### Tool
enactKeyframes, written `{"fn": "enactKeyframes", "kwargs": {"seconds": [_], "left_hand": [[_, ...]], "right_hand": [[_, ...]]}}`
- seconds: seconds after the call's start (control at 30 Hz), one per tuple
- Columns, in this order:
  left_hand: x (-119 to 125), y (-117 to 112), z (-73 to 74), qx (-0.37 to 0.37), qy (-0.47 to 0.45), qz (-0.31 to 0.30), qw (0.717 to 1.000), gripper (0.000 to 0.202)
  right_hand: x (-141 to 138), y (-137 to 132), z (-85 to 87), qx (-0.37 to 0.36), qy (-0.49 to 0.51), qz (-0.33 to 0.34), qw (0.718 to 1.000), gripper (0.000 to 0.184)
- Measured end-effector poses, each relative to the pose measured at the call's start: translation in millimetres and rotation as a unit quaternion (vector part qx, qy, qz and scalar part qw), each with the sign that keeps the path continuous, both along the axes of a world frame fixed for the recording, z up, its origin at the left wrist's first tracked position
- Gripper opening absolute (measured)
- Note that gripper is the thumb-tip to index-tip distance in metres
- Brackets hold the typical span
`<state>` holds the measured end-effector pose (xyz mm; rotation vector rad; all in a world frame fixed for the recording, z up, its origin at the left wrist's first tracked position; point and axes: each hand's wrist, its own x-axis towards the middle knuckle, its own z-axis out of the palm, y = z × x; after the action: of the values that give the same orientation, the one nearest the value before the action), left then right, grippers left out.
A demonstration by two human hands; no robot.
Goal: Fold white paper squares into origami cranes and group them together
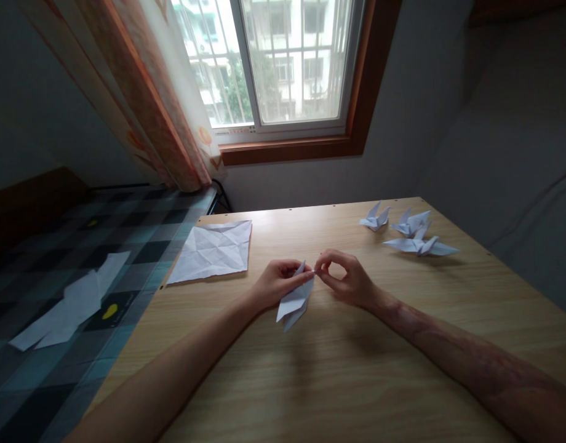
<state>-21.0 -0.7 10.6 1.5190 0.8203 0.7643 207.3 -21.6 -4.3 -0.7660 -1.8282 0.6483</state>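
Note:
Above the middle of the wooden table, a white folded paper crane [296, 298] is held between my two hands. My left hand [279, 283] grips its body, thumb in front and fingers curled behind. Thumb and forefinger of my right hand [345, 277] pinch a narrow tip on the crane's right side. One wing hangs down toward me, and a pointed part rises above my left thumb. The part of the body inside my left fingers is hidden.
Three finished-looking paper cranes [421, 246] stand at the table's [246, 394] back right. A creased white sheet [213, 251] lies at its left edge. Paper strips [75, 307] rest on the checked bedding [139, 246] at left. Behind are a window [296, 67] and curtain [139, 92].

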Motion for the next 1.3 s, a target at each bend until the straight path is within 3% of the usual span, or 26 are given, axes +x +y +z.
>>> {"fn": "enactKeyframes", "kwargs": {"seconds": [0.3,0.7,1.3], "left_hand": [[-0.2,-2.9,1.3,0.010,0.003,-0.001,1.000,0.050],[0.3,-2.4,-2.5,0.013,-0.014,0.015,1.000,0.046],[0.0,-2.9,-3.0,0.032,-0.009,0.029,0.999,0.045]], "right_hand": [[0.2,-1.0,-3.0,-0.019,-0.004,-0.002,1.000,0.016],[-1.6,2.6,-2.4,0.010,0.017,-0.003,1.000,0.008],[-0.5,1.6,-3.7,-0.018,0.000,-0.006,1.000,0.012]]}}
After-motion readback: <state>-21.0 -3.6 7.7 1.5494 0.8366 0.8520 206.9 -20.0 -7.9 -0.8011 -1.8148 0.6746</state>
